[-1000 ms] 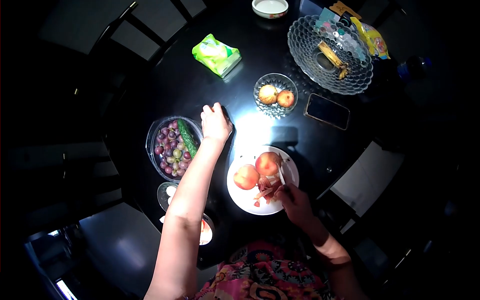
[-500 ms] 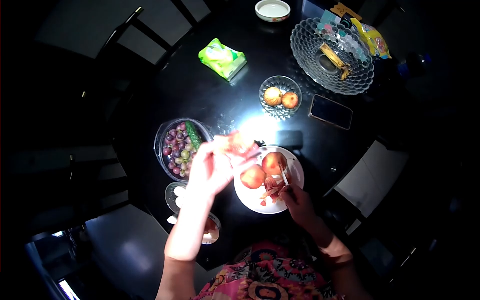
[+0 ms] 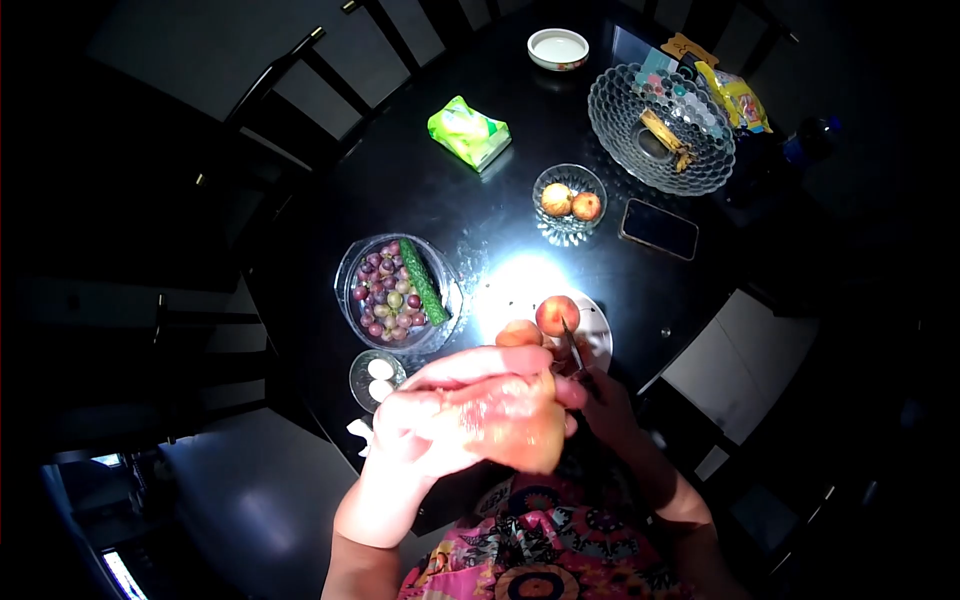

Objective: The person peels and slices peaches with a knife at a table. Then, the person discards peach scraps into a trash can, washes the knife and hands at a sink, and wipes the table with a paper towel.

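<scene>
My left hand (image 3: 420, 405) is raised close to the camera, its fingers wrapped round a wet, peeled peach (image 3: 512, 425) with yellow and reddish flesh. In my right hand (image 3: 610, 408) is a knife (image 3: 573, 348), its blade pointing away over the plate. The white plate (image 3: 600, 325) lies beyond both hands, partly covered by the left one. On it are a whole red peach (image 3: 557, 314) and a second peach (image 3: 520, 331), half hidden behind my left fingers. Reddish peelings (image 3: 577, 350) show only in part beside the knife.
Left of the plate stand a clear bowl with grapes (image 3: 385, 290) and a cucumber (image 3: 424, 282), and a small bowl of eggs (image 3: 380, 370). Farther off are a tissue pack (image 3: 468, 135), a glass bowl (image 3: 570, 175) with two fruits, a phone (image 3: 658, 229) and a large glass bowl (image 3: 610, 130).
My left hand has come from above the plate's left side towards my body and the camera, with the peach now plainly visible. My right hand stays by the plate with the knife.
</scene>
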A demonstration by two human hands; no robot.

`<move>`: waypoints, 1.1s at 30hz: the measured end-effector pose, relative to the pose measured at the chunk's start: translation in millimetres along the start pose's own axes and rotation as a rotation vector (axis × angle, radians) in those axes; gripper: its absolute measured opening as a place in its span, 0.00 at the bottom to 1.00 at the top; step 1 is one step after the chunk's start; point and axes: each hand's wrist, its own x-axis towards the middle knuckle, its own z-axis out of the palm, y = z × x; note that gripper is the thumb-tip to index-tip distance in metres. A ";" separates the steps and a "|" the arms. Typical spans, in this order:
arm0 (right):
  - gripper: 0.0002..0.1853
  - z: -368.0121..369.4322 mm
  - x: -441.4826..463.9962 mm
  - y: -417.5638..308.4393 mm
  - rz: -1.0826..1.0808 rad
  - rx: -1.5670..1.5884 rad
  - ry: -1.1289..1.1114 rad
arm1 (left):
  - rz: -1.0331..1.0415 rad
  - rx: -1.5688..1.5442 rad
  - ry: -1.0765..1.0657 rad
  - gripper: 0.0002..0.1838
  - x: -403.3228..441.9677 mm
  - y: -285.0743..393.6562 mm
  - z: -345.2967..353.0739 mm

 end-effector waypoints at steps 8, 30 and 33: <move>0.05 -12.1 -2.2 -4.9 0.161 -0.014 -0.036 | 0.075 -0.129 0.095 0.32 -18.6 -30.7 83.7; 0.05 -7.8 7.6 14.7 0.041 0.070 -0.063 | 0.033 -0.032 -0.360 0.26 -0.5 -24.4 63.5; 0.04 -7.1 8.0 15.7 0.043 0.071 -0.054 | 0.058 0.038 -0.404 0.23 -2.3 -21.9 61.5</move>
